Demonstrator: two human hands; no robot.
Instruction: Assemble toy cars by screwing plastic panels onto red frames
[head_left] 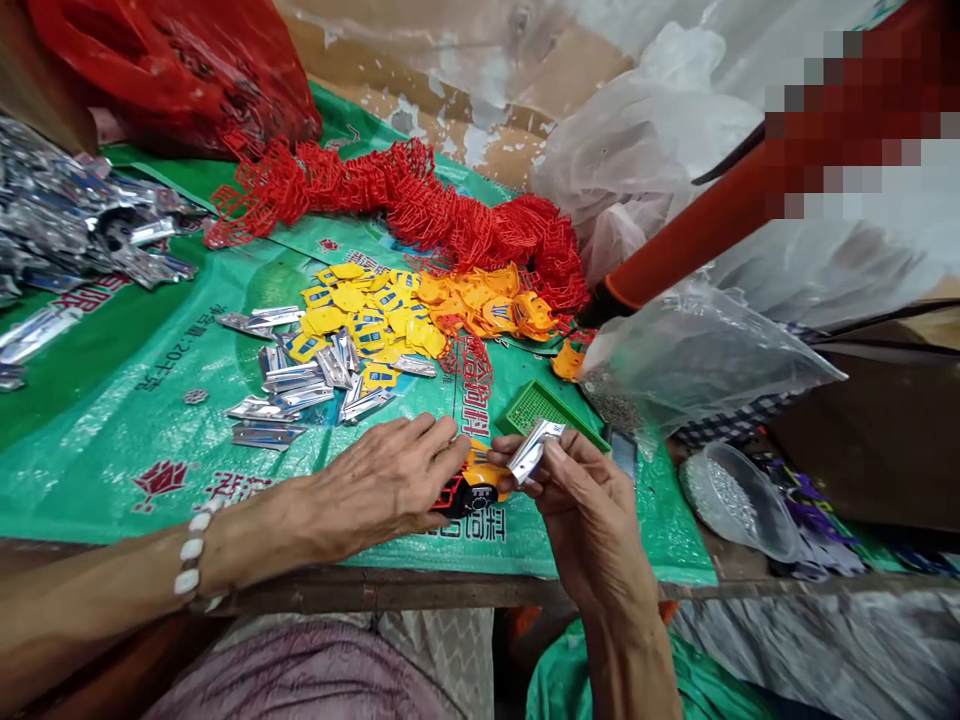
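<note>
My left hand (390, 475), with a beaded bracelet at the wrist, grips a small toy car (480, 492) with orange, black and red parts just above the table's front edge. Part of the car is hidden behind the fingers. Close to the car's right end, my right hand (592, 490) pinches a shiny silver piece (532, 452) with dark markings between thumb and fingers. Beyond my left hand lie several similar silver pieces (300, 385), beside a pile of flat yellow parts (367, 310) and some orange shells (487, 300).
A green basket (551, 415) sits behind my right hand. Red plastic frames (450, 220) form a long heap farther back. More silver parts (67, 220) are piled at left. An orange-red pole (690, 220) slants in from the right, near a clear tub (739, 500) of small bits.
</note>
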